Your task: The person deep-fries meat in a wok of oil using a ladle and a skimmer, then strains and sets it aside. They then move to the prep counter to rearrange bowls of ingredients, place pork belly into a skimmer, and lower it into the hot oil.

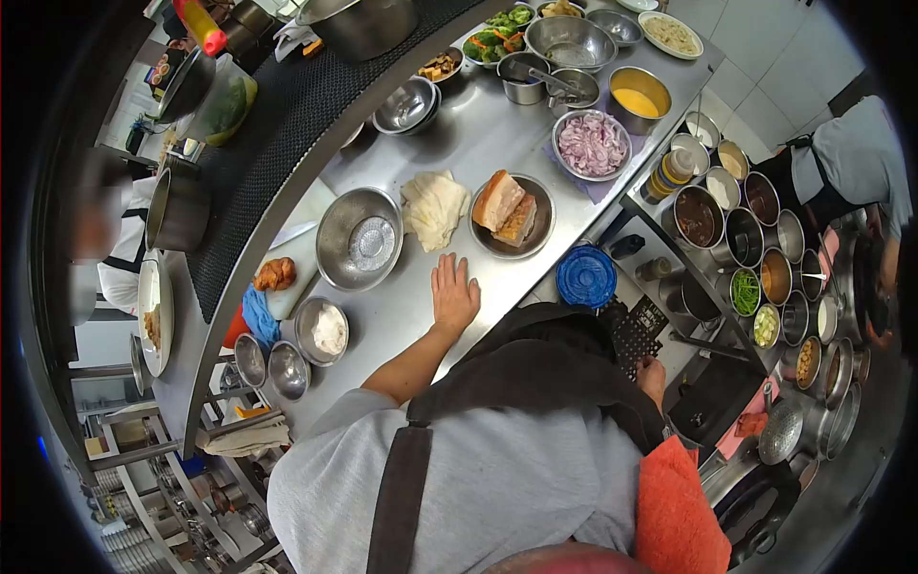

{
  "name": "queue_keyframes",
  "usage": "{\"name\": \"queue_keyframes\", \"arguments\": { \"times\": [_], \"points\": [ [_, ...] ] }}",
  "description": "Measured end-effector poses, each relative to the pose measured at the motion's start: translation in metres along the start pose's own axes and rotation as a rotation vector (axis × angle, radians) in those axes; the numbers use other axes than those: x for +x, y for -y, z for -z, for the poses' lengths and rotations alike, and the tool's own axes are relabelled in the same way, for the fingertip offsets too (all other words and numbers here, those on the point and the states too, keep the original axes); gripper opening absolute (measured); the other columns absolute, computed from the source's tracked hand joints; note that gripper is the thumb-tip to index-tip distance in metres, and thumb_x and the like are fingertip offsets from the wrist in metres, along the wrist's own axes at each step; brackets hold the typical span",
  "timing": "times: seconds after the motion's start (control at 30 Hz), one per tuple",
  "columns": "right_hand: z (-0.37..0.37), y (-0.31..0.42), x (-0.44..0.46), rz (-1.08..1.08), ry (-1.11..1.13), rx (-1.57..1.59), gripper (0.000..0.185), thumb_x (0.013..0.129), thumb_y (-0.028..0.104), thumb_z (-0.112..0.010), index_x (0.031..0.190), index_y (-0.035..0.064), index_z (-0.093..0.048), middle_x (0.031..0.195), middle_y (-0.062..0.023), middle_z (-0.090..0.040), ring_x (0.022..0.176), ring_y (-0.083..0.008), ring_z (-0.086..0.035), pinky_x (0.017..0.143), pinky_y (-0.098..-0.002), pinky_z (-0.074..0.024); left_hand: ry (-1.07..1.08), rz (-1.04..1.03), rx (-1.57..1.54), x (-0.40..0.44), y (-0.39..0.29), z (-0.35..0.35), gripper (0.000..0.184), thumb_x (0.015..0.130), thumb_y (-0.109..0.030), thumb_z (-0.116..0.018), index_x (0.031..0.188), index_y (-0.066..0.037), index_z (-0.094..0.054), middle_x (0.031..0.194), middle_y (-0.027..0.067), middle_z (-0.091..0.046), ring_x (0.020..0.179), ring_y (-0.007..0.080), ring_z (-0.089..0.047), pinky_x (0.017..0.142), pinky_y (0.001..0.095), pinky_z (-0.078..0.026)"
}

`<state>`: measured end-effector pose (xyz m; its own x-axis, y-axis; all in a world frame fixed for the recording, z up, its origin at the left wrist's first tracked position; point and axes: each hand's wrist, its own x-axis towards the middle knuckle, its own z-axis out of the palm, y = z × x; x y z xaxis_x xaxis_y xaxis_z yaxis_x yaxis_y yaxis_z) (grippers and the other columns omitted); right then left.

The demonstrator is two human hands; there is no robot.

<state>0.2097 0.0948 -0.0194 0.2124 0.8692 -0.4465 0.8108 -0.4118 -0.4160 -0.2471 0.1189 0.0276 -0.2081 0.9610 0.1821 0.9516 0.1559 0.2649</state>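
Note:
My left hand (454, 292) lies palm down on the steel table, fingers stretched and somewhat apart, holding nothing. Just beyond its fingertips is a crumpled cream cloth (436, 208). To its right, a steel bowl (535, 246) holds two thick slabs of pork belly (507, 203). An empty perforated-looking steel bowl (360, 239) stands to the left. Down by my right side, my right hand (652, 379) is curled closed beside a dark perforated panel (631, 335). What its fingers hold, if anything, is hidden.
A bowl of sliced red onion (591, 145) and a pot of yellow liquid (639, 96) stand at the back right. A blue lid (586, 276) lies below the table edge. Several sauce pots surround a brown-sauce pot (699, 216). Another person (851, 158) works at the far right.

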Motion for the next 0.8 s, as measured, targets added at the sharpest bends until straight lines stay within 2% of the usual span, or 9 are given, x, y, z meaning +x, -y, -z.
{"name": "queue_keyframes", "arguments": {
  "times": [0.4,0.7,0.8],
  "points": [
    [0.007,0.013,-0.01,0.0,-0.001,0.048,0.015,0.08,0.012,-0.06,0.088,-0.0006,-0.063,0.084,-0.0209,-0.065,0.085,-0.038,-0.062,0.075,-0.0438,-0.0471,-0.017,0.004,-0.01,0.002,0.001,0.0,0.047,0.083,-0.018,-0.052,0.125,0.001,-0.043,0.135,0.0226,-0.035,0.13,0.0406,-0.027,0.107,0.053,-0.02],
    [0.022,0.027,-0.018,-0.028,0.042,-0.038,0.016,0.081,0.011,-0.06,0.091,0.0008,-0.066,0.08,-0.0222,-0.065,0.08,-0.0372,-0.063,0.072,-0.0434,-0.0478,-0.019,0.015,-0.042,0.001,0.004,-0.001,0.047,0.083,-0.017,-0.052,0.125,0.001,-0.043,0.135,0.0221,-0.036,0.13,0.0405,-0.028,0.106,0.0539,-0.021],
    [0.024,0.025,-0.014,0.013,0.019,-0.073,0.015,0.08,0.011,-0.06,0.089,0.0001,-0.066,0.078,-0.0221,-0.065,0.078,-0.037,-0.064,0.071,-0.0433,-0.048,0.022,0.032,-0.032,0.003,0.005,0.0,0.049,0.084,-0.022,-0.05,0.127,0.002,-0.043,0.136,0.0224,-0.034,0.132,0.039,-0.025,0.108,0.0519,-0.019]
  ]
}}
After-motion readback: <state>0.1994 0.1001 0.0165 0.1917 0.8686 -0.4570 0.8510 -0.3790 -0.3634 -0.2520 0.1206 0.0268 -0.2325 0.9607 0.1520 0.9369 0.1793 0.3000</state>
